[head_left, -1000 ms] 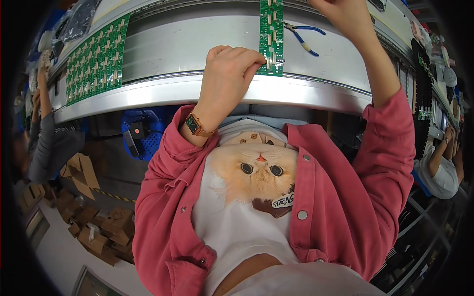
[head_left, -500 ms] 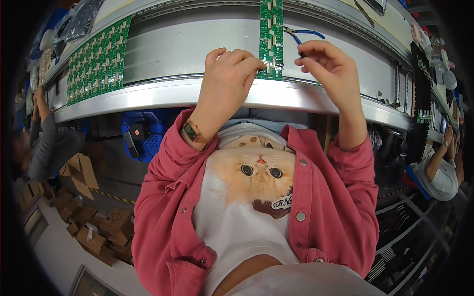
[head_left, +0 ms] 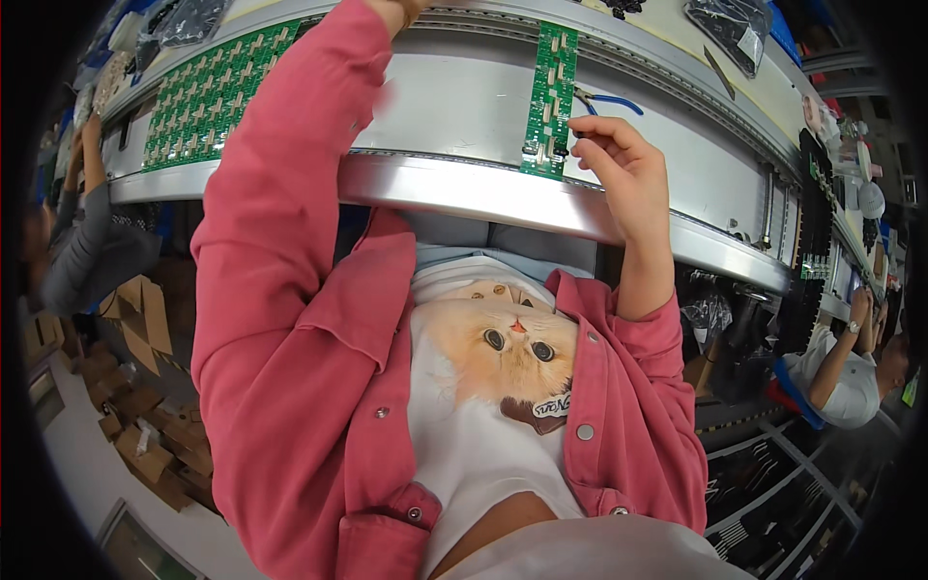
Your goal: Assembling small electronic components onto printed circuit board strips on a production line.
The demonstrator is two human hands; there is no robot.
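My right hand point(head_left: 626, 174) is closed in a pinch beside the narrow green circuit board point(head_left: 554, 82). A small black component point(head_left: 578, 134) shows between its thumb and forefinger, partly hidden by them. The board lies across the metal conveyor rails, with pale connectors along it and small black parts near its near end. My left arm point(head_left: 290, 164), in a pink sleeve, stretches far forward over the rails. Only its wrist shows at the top edge; the left hand is beyond the picture. Blue-handled pliers point(head_left: 616, 101) lie just right of the board.
A wide panel of green circuit boards point(head_left: 208, 101) sits at the left on the conveyor, partly behind my left sleeve. The silver front rail point(head_left: 464, 188) runs along my side. Black parts point(head_left: 623, 7) and a plastic bag point(head_left: 730, 34) lie on the far ledge. Co-workers sit at both sides.
My left hand has left the narrow board and reached far forward and left, out of the picture. My right hand stays by the board, still pinching the small black component.
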